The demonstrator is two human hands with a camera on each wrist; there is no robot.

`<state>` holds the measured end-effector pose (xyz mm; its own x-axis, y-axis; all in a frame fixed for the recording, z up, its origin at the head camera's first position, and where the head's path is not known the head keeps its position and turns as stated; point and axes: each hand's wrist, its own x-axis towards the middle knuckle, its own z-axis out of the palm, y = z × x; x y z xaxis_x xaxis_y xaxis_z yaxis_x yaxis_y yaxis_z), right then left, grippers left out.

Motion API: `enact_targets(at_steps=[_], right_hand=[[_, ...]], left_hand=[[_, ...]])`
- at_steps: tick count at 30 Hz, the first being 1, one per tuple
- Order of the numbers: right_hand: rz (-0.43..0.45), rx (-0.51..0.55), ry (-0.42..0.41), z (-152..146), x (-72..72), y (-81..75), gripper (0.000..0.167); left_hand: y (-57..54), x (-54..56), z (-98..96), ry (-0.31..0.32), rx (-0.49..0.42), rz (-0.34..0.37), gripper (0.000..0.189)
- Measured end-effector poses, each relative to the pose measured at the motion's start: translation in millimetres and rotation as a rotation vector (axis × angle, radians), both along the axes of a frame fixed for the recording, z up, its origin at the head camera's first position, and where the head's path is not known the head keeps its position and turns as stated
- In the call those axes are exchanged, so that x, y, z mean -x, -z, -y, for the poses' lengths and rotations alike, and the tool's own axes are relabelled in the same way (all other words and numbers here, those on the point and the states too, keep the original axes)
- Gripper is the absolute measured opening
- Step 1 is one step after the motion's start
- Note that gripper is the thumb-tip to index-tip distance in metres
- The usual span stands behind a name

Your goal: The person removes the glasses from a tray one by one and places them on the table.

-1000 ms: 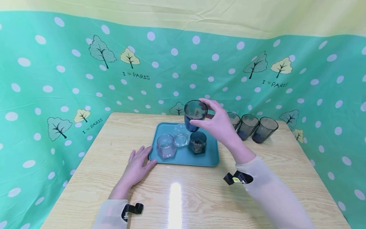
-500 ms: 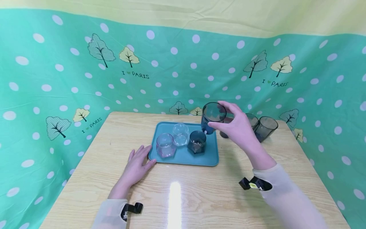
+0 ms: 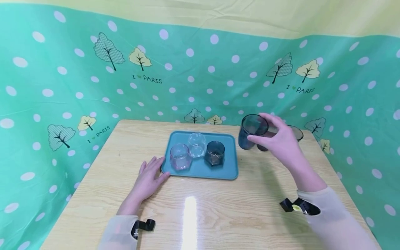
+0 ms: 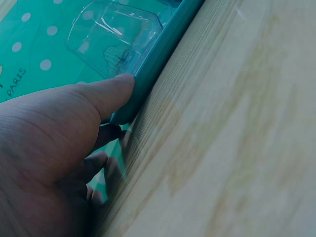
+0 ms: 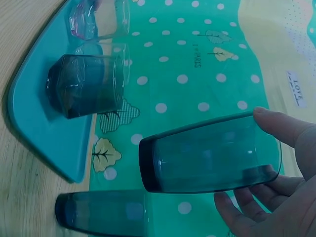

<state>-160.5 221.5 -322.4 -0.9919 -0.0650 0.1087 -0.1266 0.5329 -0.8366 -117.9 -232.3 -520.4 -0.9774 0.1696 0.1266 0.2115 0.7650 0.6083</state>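
Note:
Off to the right of the blue tray (image 3: 229, 168), my right hand (image 3: 281, 146) grips a tall smoky drinking glass (image 3: 249, 137) near its rim, thumb on one side and fingers on the other. In the right wrist view the glass's base (image 5: 148, 165) is lifted off the table. My left hand (image 3: 147, 182) rests at the tray's front left corner, its thumb touching the rim in the left wrist view. Three short faceted glasses stand on the tray: a pinkish one (image 3: 180, 157), a clear one (image 3: 197, 144) and a dark grey one (image 3: 215, 153).
Behind the right hand more tall smoky glasses stand, mostly hidden; one glass rim (image 3: 296, 132) shows at the right. The right wrist view has another tall glass (image 5: 103, 212) below the held one. A dotted green curtain (image 3: 200, 69) hangs behind the wooden table (image 3: 156, 222).
My right hand has carried the tall glass rightward, from above the tray to beyond its right edge, near the other tall glasses. The left hand stays at the tray corner.

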Motion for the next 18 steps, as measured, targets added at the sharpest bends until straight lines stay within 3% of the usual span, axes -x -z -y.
enact_targets(at_steps=[7, 18], right_hand=[[-0.009, -0.034, 0.041, -18.3, -6.5, 2.7, 0.095], [0.066, -0.048, 0.07, -46.1, -12.9, 11.8, 0.095]], left_hand=[[-0.4, 0.2, 0.1, 0.0, -0.001, -0.003, 0.074], [0.0, 1.3, 0.5, -0.001, 0.002, 0.006, 0.074]])
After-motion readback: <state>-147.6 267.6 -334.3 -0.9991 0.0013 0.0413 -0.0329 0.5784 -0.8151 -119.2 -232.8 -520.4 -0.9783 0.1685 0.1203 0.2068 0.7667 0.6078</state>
